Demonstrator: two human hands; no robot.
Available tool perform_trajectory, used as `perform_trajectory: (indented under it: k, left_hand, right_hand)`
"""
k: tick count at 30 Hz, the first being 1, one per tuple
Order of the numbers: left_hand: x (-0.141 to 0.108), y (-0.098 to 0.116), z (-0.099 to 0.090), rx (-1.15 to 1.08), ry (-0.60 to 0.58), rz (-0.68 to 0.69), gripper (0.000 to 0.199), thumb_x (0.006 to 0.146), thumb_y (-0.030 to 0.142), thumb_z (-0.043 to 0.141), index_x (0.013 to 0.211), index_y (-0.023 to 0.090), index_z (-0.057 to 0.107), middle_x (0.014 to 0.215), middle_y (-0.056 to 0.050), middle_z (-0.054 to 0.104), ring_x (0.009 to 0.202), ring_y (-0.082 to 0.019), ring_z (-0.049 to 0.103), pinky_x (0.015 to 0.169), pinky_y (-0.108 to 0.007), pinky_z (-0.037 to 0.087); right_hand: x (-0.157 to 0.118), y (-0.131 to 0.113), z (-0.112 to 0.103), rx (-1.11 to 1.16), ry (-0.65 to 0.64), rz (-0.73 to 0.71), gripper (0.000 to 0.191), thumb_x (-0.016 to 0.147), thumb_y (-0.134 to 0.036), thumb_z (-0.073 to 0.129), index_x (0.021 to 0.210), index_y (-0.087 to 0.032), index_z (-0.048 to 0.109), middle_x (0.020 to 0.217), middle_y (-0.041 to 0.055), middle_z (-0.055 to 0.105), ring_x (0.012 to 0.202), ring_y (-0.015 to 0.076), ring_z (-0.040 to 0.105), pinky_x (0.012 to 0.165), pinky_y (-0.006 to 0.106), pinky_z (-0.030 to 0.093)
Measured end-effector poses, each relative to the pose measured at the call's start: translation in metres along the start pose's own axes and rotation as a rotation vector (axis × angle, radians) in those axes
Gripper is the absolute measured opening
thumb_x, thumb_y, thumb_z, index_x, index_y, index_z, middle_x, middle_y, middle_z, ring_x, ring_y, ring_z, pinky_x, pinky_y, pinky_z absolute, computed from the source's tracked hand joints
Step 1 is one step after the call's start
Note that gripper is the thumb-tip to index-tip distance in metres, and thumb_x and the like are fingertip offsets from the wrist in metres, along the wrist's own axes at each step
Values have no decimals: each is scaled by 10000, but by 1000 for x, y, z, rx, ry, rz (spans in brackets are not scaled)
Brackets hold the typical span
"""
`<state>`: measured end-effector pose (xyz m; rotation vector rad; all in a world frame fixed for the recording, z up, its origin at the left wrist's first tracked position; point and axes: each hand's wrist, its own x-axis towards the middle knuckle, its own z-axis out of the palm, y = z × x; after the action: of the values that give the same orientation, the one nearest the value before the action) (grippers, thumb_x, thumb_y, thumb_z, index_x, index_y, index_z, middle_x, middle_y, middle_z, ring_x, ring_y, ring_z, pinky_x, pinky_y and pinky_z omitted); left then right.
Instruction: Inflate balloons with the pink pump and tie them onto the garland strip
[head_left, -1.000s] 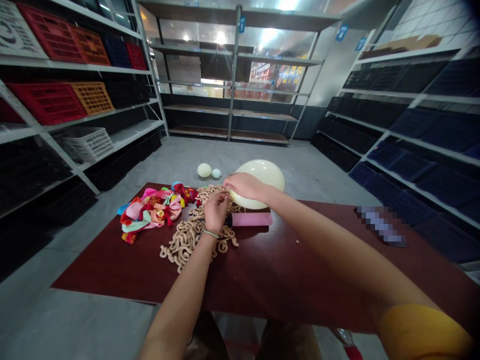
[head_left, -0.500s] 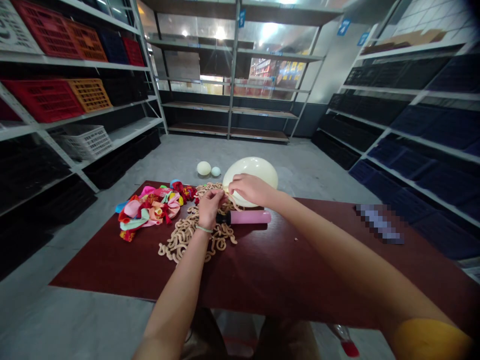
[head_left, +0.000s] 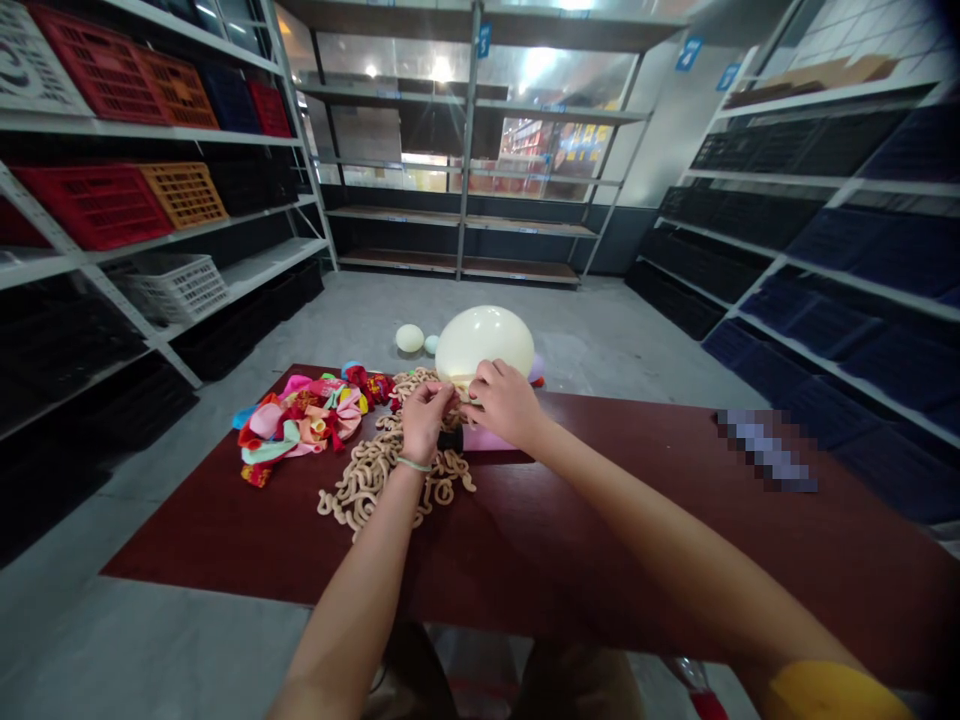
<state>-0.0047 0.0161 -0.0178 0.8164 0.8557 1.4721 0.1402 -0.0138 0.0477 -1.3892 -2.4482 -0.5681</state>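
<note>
Over the table point(head_left: 225, 540) — left hand point(head_left: 424, 422), right hand point(head_left: 506, 405), grips clenched on one cream balloon point(head_left: 484, 343).

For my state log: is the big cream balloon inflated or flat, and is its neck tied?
Inflated: the cream balloon stands round and taut. Tied: cannot tell, since the left hand and right hand cover its neck.
</note>
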Motion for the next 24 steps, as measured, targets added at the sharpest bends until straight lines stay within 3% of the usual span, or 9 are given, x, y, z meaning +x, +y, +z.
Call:
perform_trajectory:
  k: [4, 11, 17, 24]
  left_hand:
    - [2, 3, -3, 7, -9, -13, 274, 647, 322, 793, 760, 149, 613, 717, 16, 655, 672, -116, 648, 754, -282, 541]
    - [0, 7, -7, 117, -98, -104, 306, 716, 412, 745, 796, 167, 581, 704, -2, 663, 662, -149, 668, 710, -319, 565]
    - [-4, 8, -1, 187, -94, 4, 347, 740, 476, 714, 840, 170, 584, 723, -2, 663, 588, -136, 639, 620, -289, 550]
    - [-9, 15, 4, 150, -261, 9, 363, 730, 448, 729, 856, 151, 563, 674, 4, 640, 482, -92, 567, 494, -212, 460]
  right_hand:
    - [-3, 1, -1, 5, 9, -53, 237, 933, -268, 489, 855, -170, 690, 973, 106, 574, 943, 245, 440, 772, 366, 315]
    - [-9, 15, -16, 27, 8, -287, 297, 943, -281, 429, 809, -214, 685, 892, 72, 622, 910, 235, 415, 857, 396, 262]
    - [-2, 22, -21, 44, -33, -283, 251, 880, -262, 474, 735, -206, 670, 808, 62, 618, 864, 220, 427, 798, 379, 260]
    - [2, 36, -36, 172, -77, -230, 247, 823, -185, 492, 603, -193, 603, 723, 37, 546, 780, 179, 415, 715, 307, 310]
